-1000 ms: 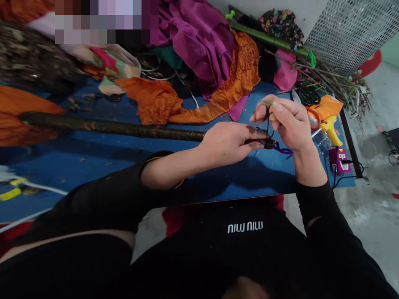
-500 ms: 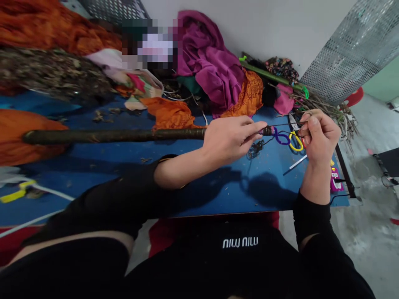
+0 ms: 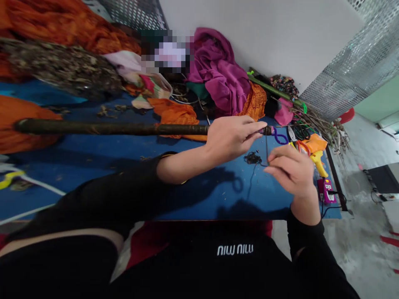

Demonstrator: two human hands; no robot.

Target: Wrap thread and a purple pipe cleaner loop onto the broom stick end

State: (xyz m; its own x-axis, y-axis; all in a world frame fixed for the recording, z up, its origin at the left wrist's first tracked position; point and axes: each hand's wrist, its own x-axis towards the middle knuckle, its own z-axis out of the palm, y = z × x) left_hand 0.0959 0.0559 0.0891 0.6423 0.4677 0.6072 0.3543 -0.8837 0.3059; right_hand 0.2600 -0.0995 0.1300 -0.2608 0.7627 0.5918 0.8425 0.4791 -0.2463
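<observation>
Hands apart from each other, both busy at the right end of the dark wooden stick (image 3: 109, 128): left hand (image 3: 230, 135) clamped round its shaft just short of the wrapped tip, right hand (image 3: 293, 168) on the near side of that tip, fingertips pinching black cord (image 3: 267, 147), though blur hides the exact grip; cord runs straight from the stick's tip to those fingers. Stick is held crosswise over the blue table (image 3: 124, 150), left end against orange cloth (image 3: 28, 139). Purple loop (image 3: 284, 136) pokes out past the stick's right tip. Cord tangle (image 3: 253, 158) sits on the near side of the stick, between the hands. Right of the stick's tip: yellow-handled scissors (image 3: 291, 133) close by, yellow glue gun (image 3: 318, 161) farther off, purple power strip (image 3: 323, 193) nearer the person, cable plugged in. Far side of the stick: crumpled magenta cloth (image 3: 218, 79), patterned orange cloth (image 3: 176, 114) behind the shaft's middle, twig bundle (image 3: 330, 131) off past the right tip
</observation>
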